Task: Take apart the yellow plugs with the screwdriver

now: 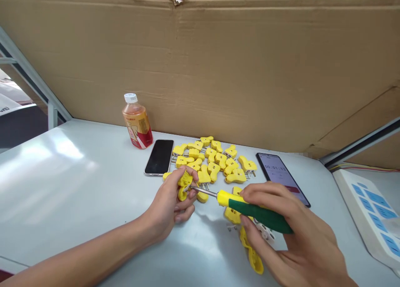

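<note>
Between the fingers of my left hand (168,199) is a yellow plug (185,182), its hollow inside partly showing. My right hand (290,228) grips a screwdriver (259,214) with a yellow and green handle. Its metal shaft points left, and the tip meets the plug at my left fingers; the exact contact point is hidden. Behind both hands lies a cluster of yellow plugs (220,159), several with metal pins showing. Under my right hand are an open yellow plug shell (254,258), a white plug insert (265,232) and small screws (232,228).
A drink bottle (138,126) stands at the back left beside a dark-screened phone (159,157). Another phone (281,174) showing a timer lies to the right. A white power strip (368,212) sits at the right edge. Cardboard (200,70) walls off the table's back.
</note>
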The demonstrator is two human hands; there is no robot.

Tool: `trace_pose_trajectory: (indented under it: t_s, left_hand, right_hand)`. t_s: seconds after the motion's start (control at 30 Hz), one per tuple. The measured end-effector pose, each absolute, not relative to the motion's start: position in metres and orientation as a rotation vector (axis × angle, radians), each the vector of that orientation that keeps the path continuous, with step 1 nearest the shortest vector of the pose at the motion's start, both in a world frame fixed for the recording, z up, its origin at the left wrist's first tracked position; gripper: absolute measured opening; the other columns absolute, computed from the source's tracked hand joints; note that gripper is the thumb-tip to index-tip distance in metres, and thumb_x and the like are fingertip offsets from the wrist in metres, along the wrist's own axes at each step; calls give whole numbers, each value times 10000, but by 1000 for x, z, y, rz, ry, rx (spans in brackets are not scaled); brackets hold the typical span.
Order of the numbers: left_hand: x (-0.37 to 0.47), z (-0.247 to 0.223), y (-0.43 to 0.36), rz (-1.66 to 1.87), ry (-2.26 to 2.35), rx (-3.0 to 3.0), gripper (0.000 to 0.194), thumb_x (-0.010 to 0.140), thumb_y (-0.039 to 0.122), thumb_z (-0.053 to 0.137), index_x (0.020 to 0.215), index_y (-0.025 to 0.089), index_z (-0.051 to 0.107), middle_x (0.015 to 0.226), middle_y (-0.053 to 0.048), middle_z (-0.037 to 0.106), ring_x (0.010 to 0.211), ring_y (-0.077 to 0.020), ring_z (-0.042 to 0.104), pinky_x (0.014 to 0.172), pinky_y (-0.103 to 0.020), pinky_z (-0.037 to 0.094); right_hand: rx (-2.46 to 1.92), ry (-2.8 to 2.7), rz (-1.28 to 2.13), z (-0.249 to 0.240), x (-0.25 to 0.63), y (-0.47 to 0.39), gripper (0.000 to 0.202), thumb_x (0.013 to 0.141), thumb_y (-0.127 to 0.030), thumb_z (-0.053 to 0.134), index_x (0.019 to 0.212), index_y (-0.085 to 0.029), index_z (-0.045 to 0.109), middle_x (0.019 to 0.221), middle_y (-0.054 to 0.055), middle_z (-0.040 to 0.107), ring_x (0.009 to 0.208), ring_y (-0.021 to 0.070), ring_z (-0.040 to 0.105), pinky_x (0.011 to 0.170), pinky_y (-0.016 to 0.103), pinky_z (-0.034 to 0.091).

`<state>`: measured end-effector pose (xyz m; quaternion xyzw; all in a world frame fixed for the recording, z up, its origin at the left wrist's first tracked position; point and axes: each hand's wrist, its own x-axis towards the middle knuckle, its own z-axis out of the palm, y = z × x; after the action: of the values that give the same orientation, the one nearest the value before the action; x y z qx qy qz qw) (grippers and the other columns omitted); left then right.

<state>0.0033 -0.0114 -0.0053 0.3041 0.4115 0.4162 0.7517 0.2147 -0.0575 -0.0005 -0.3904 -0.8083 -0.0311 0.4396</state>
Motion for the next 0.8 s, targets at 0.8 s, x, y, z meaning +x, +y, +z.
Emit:
trace_pose_trajectory:
  t_s: [0.8]
  left_hand:
    - [4, -6, -10, 843, 879, 620, 357, 1045, 385, 313, 847, 206, 550, 587, 63, 449, 389, -38, 100, 326, -111, 203]
  right_hand:
    - [-973, -2014, 20, 7, 215, -58, 266, 905, -65, 556, 1115, -224, 583, 938, 61, 717, 892, 198, 738, 729, 272, 617]
